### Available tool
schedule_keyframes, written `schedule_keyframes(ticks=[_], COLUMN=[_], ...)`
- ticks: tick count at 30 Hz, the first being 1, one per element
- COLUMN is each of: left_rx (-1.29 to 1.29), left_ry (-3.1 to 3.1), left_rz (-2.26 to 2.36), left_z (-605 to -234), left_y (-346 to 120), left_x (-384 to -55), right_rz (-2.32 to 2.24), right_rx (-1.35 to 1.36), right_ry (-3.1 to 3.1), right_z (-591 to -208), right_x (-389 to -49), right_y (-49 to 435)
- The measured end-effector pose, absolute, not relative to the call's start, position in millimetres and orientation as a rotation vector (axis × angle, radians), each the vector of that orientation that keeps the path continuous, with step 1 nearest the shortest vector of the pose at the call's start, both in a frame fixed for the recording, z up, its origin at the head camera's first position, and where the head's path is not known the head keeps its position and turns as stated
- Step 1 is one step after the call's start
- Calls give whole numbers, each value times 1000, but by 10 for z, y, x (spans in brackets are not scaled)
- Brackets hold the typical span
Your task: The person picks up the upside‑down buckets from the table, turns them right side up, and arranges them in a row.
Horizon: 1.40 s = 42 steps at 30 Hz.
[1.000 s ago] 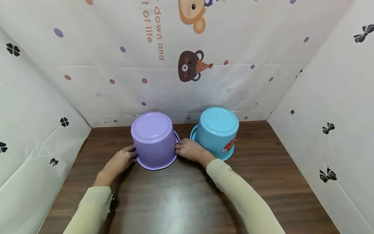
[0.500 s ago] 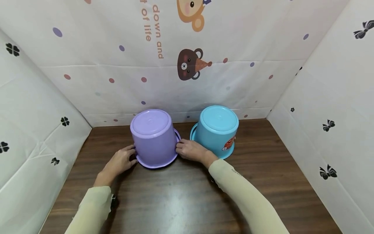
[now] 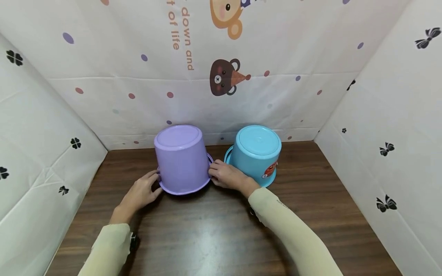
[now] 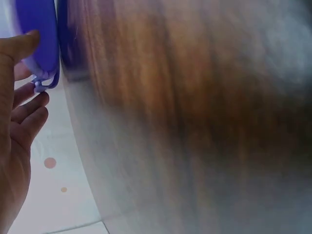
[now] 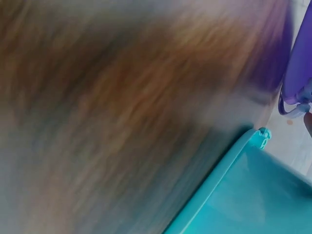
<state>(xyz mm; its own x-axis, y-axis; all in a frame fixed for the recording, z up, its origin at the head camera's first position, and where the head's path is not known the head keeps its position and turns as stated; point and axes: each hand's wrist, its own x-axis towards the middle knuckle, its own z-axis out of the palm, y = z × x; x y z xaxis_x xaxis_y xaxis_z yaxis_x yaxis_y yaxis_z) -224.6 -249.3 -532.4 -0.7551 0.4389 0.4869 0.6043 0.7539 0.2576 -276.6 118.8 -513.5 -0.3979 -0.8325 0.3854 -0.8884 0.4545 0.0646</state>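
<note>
A purple bucket (image 3: 181, 165) stands upside down against the back wall, leaning slightly backward, with shadow under its front rim. My left hand (image 3: 138, 193) holds its rim on the left. In the left wrist view, the thumb of that hand (image 4: 12, 126) lies on the bucket's (image 4: 41, 39) side, the other fingers by the handle's hinge. With curled fingers, my right hand (image 3: 228, 176) grips the rim on the opposite side; its fingertips are partly hidden. A light blue bucket (image 3: 257, 161), also upside down, stands just behind my right hand and wrist.
Both buckets stand on a brown wood-grain table (image 3: 200, 237). White printed sheets form the back wall (image 3: 138, 107) and the walls to left (image 3: 38, 126) and right (image 3: 366, 153). The blue bucket's rim (image 5: 214, 185) is close beneath the right wrist camera.
The purple bucket has tipped backward and its front rim has risen a little. Both hands have moved slightly with it. The light blue bucket has stayed in place.
</note>
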Motion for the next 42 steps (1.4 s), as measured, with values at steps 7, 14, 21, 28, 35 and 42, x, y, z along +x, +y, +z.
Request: schedule_keyframes(ticks=[7, 14, 21, 28, 35, 42], left_rx=[-741, -748, -769, -725, -711, -700], left_ry=[-2564, -2495, -2434, -2390, -2339, -2317], left_rz=[-619, -649, -613, -613, -606, -604], left_z=[-5341, -5331, -5321, -5322, -5266, -5199], left_y=[-2507, -2493, -2498, -2504, -2494, -2489], left_x=[-2189, -2148, -2149, -2126, -2076, -2027], right_rz=[280, 307, 267, 268, 306, 345], right_rx=[1433, 1405, 1425, 1404, 1372, 1348], right_ry=[-2286, -2259, -2318, -2364, -2313, -2286], right_z=[-5158, -5198, -5160, -5124, -5127, -5129], right_x=[-2717, -2675, -2623, -2577, -2544, -2495], right_y=[1167, 1192, 1169, 1137, 1135, 1144])
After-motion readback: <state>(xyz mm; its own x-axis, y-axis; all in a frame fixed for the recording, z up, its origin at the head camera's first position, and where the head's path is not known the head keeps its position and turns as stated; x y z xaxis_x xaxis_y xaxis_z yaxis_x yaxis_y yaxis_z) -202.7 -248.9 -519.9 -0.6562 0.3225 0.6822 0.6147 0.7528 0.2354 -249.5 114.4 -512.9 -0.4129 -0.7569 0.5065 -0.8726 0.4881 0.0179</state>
